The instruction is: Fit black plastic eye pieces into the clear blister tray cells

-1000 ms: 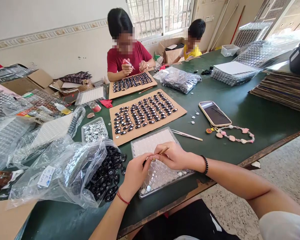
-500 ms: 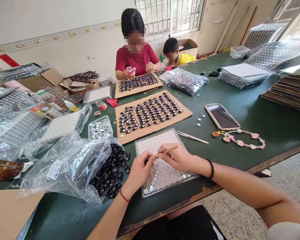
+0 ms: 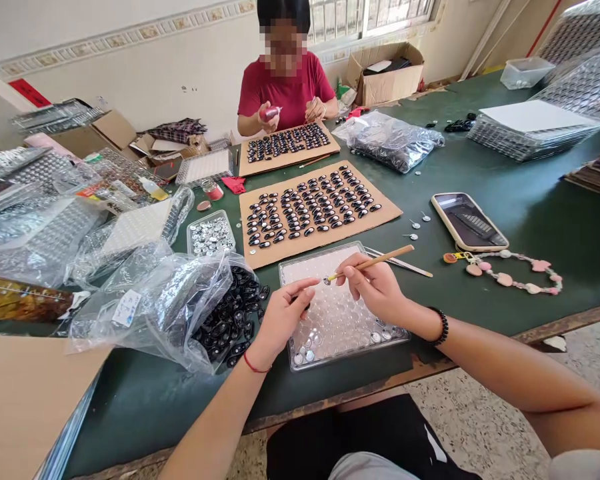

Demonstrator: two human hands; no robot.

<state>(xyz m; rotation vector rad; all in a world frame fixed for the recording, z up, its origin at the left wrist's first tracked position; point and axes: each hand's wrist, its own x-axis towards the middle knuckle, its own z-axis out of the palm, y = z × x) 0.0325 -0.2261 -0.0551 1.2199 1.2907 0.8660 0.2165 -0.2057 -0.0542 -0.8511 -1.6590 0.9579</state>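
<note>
My right hand grips a thin wooden stick like a pen. At the stick's yellowish tip is a small shiny round piece. Just left of that tip is my left hand, thumb and forefinger close together, with a small black piece partly hidden behind the fingers. Both hands are above a clear plastic tray with round pockets, some near its front corners holding silvery discs. Left of my left hand, black oval pieces spill from a clear plastic bag.
Beyond the tray lies a cardboard sheet bearing rows of black pieces. Tweezers, a phone with a beaded strap and loose discs are to the right. A tub of silvery discs stands left. Opposite, a co-worker holds a small bottle.
My hands have moved apart, and the stick's tip with the shiny round piece now shows between them. The view has shifted. The child by the cardboard box is no longer in view.
</note>
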